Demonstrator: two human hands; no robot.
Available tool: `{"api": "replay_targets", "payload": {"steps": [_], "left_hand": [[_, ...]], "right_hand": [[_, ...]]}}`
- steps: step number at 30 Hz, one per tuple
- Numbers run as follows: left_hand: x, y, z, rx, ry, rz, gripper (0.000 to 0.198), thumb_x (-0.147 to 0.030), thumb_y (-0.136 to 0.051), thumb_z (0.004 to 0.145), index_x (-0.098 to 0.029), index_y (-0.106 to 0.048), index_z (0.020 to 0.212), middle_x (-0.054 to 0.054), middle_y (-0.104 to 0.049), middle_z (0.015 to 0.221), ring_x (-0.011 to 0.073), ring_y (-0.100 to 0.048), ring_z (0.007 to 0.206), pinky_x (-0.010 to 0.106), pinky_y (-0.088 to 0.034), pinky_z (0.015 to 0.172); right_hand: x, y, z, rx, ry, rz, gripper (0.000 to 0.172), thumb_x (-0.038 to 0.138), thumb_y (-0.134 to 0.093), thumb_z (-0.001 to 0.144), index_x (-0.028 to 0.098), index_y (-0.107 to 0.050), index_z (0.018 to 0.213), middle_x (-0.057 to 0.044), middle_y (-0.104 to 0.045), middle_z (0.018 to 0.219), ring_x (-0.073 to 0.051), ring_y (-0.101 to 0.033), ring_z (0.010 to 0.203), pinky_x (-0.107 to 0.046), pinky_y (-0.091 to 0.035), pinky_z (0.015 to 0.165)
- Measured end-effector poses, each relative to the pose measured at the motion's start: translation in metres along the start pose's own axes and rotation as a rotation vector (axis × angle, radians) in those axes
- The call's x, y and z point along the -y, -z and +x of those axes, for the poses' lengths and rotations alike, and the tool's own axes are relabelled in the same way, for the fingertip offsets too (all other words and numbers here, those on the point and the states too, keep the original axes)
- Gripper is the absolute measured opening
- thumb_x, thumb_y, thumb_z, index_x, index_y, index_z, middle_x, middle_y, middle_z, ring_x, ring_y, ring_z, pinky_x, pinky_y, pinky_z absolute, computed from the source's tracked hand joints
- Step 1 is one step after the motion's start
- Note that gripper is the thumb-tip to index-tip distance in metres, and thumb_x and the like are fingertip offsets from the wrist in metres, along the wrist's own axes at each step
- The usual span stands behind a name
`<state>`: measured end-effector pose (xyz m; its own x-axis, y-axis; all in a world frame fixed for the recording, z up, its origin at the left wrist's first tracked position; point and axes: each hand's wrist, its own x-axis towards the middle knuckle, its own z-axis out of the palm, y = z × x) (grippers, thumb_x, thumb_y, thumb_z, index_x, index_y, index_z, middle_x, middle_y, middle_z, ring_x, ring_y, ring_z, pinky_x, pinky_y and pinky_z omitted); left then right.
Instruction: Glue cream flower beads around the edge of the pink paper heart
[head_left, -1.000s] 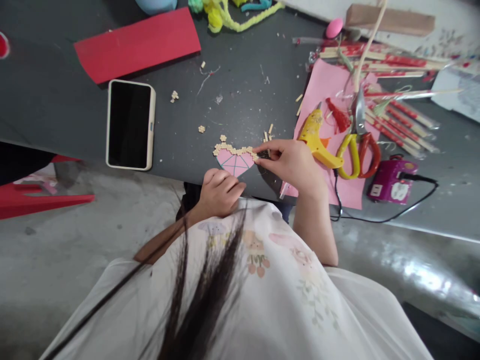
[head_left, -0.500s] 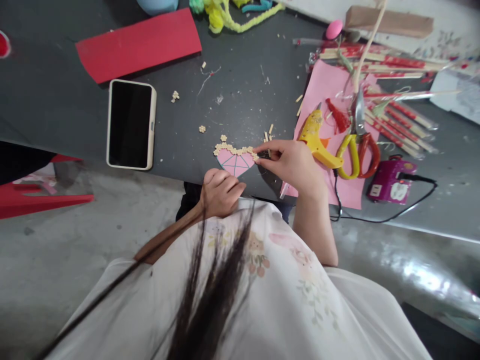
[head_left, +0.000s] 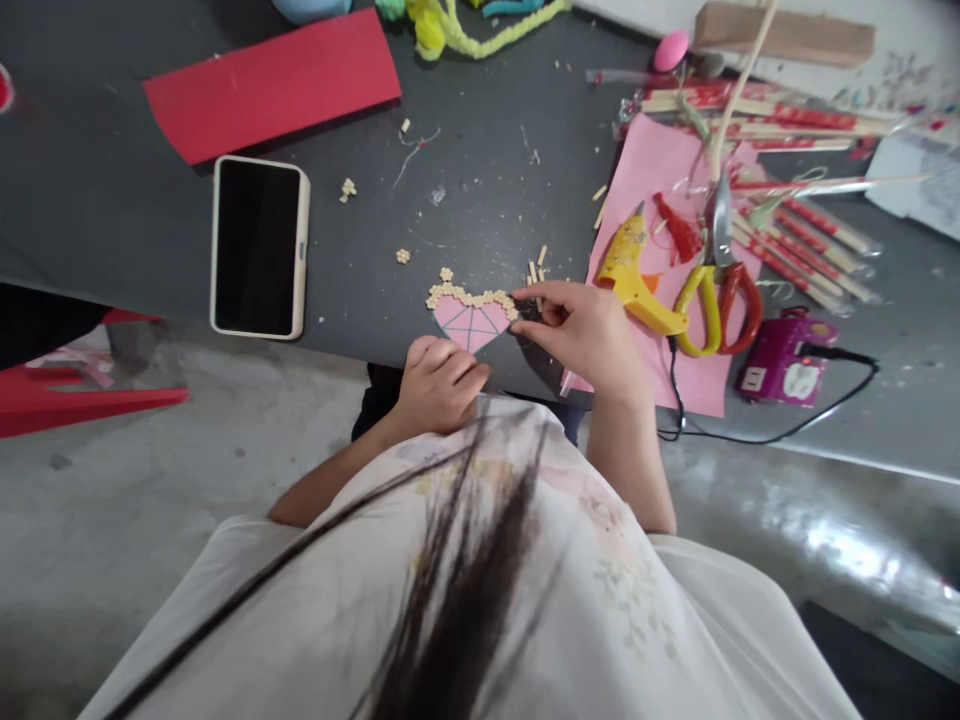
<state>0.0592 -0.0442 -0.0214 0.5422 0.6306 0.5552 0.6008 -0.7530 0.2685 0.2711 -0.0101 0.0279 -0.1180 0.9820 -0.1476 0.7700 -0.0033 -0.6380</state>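
While the right hand (head_left: 589,325) held thumb and forefinger at the right end of the pale border (head_left: 472,300), their grip unclear, the left hand (head_left: 444,384) curled its fingers, any hold hidden, beside the pink heart (head_left: 471,326), which lay on the dark table (head_left: 487,200) left of the glue gun (head_left: 637,282).

Dark table (head_left: 360,300), shiny grey floor (head_left: 225,430)
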Motion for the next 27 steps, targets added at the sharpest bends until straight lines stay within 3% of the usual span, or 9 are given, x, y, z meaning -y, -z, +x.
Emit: {"api": "replay_targets", "payload": {"steps": [5, 14, 27], "left_hand": [[0.002, 0.003, 0.011, -0.002, 0.005, -0.018, 0.023, -0.014, -0.045, 0.088, -0.022, -0.065, 0.095, 0.001, -0.066, 0.075, 0.0190, -0.052, 0.078, 0.038, -0.036, 0.077], [0.005, -0.005, 0.034, 0.133, 0.201, 0.100, 0.034, -0.021, -0.043, 0.095, -0.021, -0.065, 0.121, 0.011, -0.065, 0.098, 0.0252, -0.053, 0.094, 0.040, -0.035, 0.080], [0.003, -0.003, 0.035, 0.244, 0.245, 0.110, 0.034, -0.023, -0.043, 0.097, -0.025, -0.064, 0.123, 0.011, -0.064, 0.101, 0.0263, -0.052, 0.100, 0.041, -0.035, 0.085]], "right_hand": [[0.004, -0.005, -0.009, -0.083, -0.031, -0.133, 0.024, 0.039, -0.070, 0.083, 0.021, -0.072, 0.099, -0.002, -0.065, 0.073, -0.017, -0.054, 0.064, -0.029, -0.036, 0.060], [0.010, -0.012, -0.010, -0.052, -0.032, -0.165, 0.021, 0.039, -0.060, 0.090, 0.020, -0.070, 0.092, -0.005, -0.068, 0.078, -0.018, -0.057, 0.068, -0.030, -0.036, 0.062], [0.006, -0.018, -0.010, -0.103, -0.008, -0.127, 0.020, 0.035, -0.060, 0.091, 0.019, -0.070, 0.088, -0.002, -0.066, 0.073, -0.016, -0.056, 0.066, -0.028, -0.035, 0.061]]}}
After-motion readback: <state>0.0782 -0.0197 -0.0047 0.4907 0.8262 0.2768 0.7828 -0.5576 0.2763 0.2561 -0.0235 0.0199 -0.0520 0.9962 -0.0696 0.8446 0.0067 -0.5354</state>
